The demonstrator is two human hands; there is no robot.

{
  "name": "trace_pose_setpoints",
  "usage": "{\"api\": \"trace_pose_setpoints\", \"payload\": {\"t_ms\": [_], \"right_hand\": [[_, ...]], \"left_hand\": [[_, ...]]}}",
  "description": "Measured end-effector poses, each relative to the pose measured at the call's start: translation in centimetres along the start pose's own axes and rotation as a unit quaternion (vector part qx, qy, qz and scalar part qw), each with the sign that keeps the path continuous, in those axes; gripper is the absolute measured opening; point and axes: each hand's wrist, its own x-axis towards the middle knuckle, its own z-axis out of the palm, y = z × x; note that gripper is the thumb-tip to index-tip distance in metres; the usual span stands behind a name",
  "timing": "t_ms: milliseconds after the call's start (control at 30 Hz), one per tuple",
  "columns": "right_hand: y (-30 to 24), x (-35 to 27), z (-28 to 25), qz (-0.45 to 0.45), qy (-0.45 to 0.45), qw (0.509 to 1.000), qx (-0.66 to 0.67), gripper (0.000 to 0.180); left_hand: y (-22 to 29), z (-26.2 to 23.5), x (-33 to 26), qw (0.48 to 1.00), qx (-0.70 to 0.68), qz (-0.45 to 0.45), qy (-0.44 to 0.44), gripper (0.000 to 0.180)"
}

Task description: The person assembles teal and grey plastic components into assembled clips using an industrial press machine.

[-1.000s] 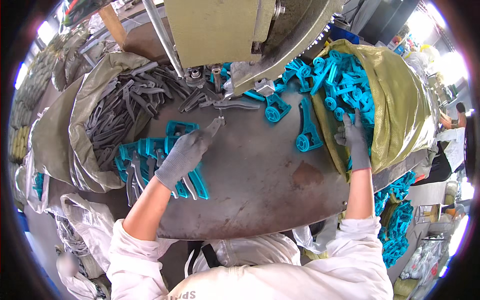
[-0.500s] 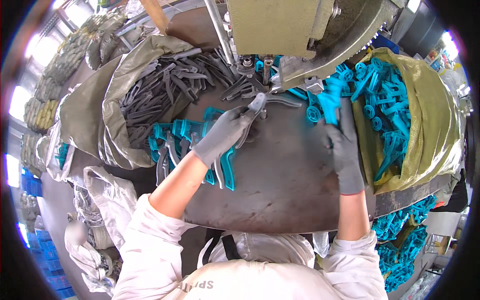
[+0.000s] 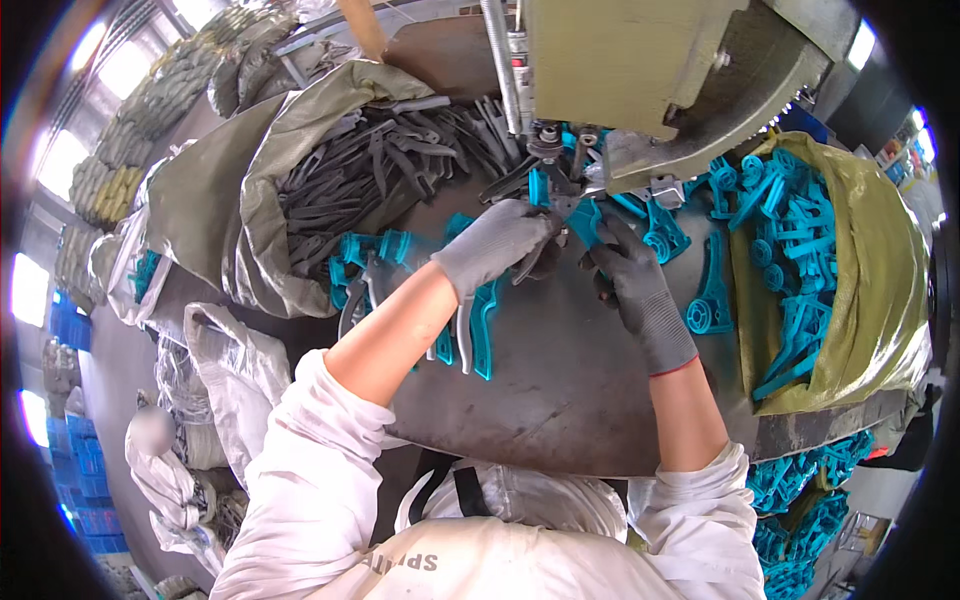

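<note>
My left hand [image 3: 498, 245], in a grey glove, is closed on a grey lever [image 3: 526, 264]; only its lower end shows below the fingers. Close beside it, my gloved right hand [image 3: 640, 285] pinches a teal plastic handle part [image 3: 584, 222], partly covered by the fingers. Both hands meet just in front of the press's metal tooling [image 3: 546, 142]. Another teal piece [image 3: 539, 187] stands by the tooling, behind my left fingers. Under my left forearm lies a row of teal parts with grey levers fitted [image 3: 482, 335].
A sack of dark grey levers [image 3: 265, 215] lies open at left, and a sack of teal parts [image 3: 850, 300] at right. One loose teal part [image 3: 710, 295] rests beside the right sack. The press body [image 3: 620, 65] overhangs the metal table [image 3: 560, 410].
My right hand has come leftward from beside the teal sack, bringing a teal part to the tooling. My left hand has shifted to meet it. A loose teal part now shows on the right.
</note>
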Motion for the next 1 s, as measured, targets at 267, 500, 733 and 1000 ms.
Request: {"api": "trace_pose_setpoints", "payload": {"t_ms": [267,500,733,1000], "right_hand": [[1.7,0.4,-0.9,0.022,-0.035,0.999,0.031,0.058],[0.8,0.0,0.2,0.039,-0.018,0.999,0.019,0.056],[-0.4,-0.9,0.2,0.043,-0.045,0.998,-0.02,0.056],[1.7,-0.9,-0.7,0.027,-0.057,0.998,0.021,0.056]], "left_hand": [[-8.9,-2.8,-1.3,0.906,0.403,-0.039,0.121,0.022],[-17.8,-2.0,-4.5,0.81,0.51,-0.232,0.174,0.041],[-14.0,-5.0,-5.5,0.899,0.223,-0.116,0.36,0.034],[-1.8,-5.1,-6.4,0.975,-0.128,-0.055,0.176,0.017]]}}
